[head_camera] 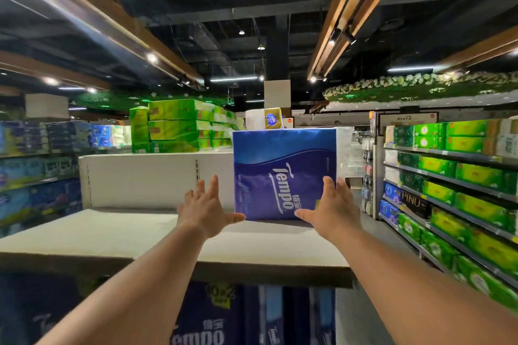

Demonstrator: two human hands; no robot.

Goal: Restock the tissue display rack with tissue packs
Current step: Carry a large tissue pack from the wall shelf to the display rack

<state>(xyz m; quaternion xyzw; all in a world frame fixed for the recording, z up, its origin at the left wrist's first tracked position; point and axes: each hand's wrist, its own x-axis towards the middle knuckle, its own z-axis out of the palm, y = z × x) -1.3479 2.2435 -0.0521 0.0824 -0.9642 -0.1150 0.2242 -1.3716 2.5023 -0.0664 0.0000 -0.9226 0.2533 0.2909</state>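
Head view caught the blue tissue pack [284, 173] standing upright on the white top shelf [112, 230], at its right end. Left hand [206, 209] and right hand [332, 209] flanked it, fingers spread, gripping nothing, probably to steady it.

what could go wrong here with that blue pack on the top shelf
The blue Tempo pack stands upright at the right end of the white top shelf, so a nudge from the right hand might tip it off that end. Both hands are open, the left hand apparently clear of it, so neither could catch a topple.
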